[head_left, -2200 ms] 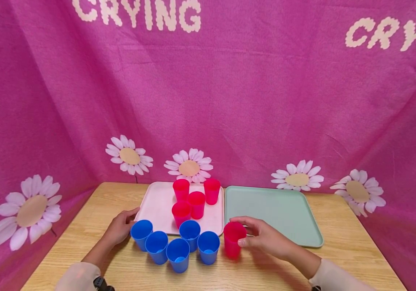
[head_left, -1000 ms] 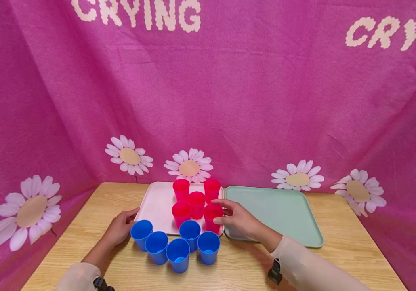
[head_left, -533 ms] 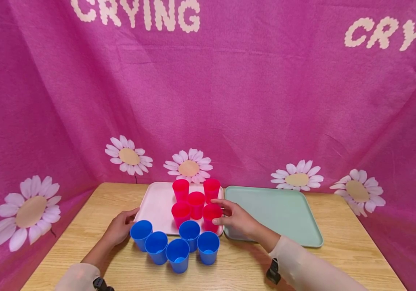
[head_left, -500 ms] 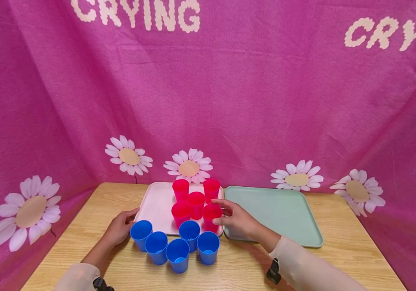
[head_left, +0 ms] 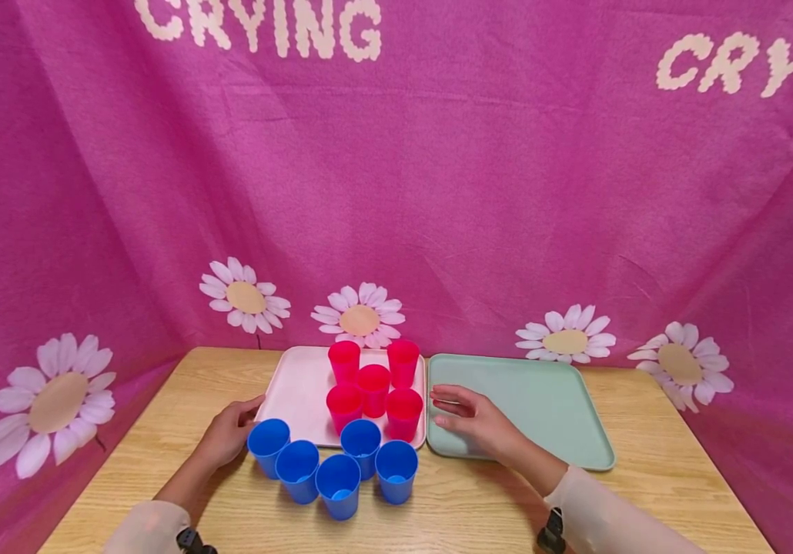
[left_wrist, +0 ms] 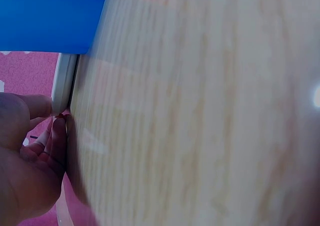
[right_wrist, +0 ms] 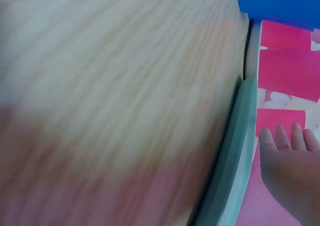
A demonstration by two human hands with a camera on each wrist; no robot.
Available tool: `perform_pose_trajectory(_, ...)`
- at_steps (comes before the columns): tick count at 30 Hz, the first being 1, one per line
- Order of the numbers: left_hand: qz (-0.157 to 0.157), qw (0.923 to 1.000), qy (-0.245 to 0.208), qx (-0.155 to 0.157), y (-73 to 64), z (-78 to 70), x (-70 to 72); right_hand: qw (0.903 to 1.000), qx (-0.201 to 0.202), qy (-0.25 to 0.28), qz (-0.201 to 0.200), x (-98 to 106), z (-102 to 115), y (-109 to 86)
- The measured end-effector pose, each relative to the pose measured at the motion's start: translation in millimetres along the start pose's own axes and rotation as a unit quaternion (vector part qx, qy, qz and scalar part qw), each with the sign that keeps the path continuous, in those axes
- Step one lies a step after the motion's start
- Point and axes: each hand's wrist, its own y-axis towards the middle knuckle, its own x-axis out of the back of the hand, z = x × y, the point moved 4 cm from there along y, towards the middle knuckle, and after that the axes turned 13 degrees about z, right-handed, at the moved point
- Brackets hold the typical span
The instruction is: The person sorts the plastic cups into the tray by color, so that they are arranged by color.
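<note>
Red cups point(head_left: 373, 391) upright on pink tray point(head_left: 296, 392), likely light, stiff, slick; we'd grip mid-wall, right hand point(head_left: 476, 423) just right of tray, fingers parted, holding nothing, left hand point(head_left: 226, 432) pinching tray's left edge.

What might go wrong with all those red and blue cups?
The left hand holds the edge of the pink tray, so a tug might wobble or tip the red cups standing on it.

The blue cups stand bunched close in front of that tray, so a reaching arm might knock one over.

The right hand is close to the nearest red cup, so a careless move might bump it.
</note>
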Motion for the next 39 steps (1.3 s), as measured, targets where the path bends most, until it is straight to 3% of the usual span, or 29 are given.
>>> perform_pose_trajectory(11, -0.005, 0.9999, 0.010, -0.012, 0.7, 1.9, 0.8, 0.9974, -0.032, -0.001, -0.064, 23.2, -11.7, -32.8)
perform_pose_trajectory(18, -0.007, 0.9997, 0.007, -0.022, 0.5, 1.0, 0.8, 0.9947, -0.055, 0.021, -0.084, 39.7, -18.8, -61.5)
perform_pose_trajectory(27, -0.002, 1.0000, 0.005, -0.008, -0.1, 0.5, 0.2, 0.9870, -0.068, 0.023, -0.143, 63.1, -23.2, -93.7)
perform_pose_trajectory(32, -0.004, 1.0000, -0.002, -0.003, -0.7, -0.1, -0.1, 0.9715, -0.100, 0.003, -0.215, 77.0, -27.5, -112.3)
perform_pose_trajectory(39, -0.005, 1.0000, -0.003, -0.002, -0.9, 0.2, 0.5, 0.9423, -0.139, -0.083, -0.293, 94.7, -32.5, -139.9)
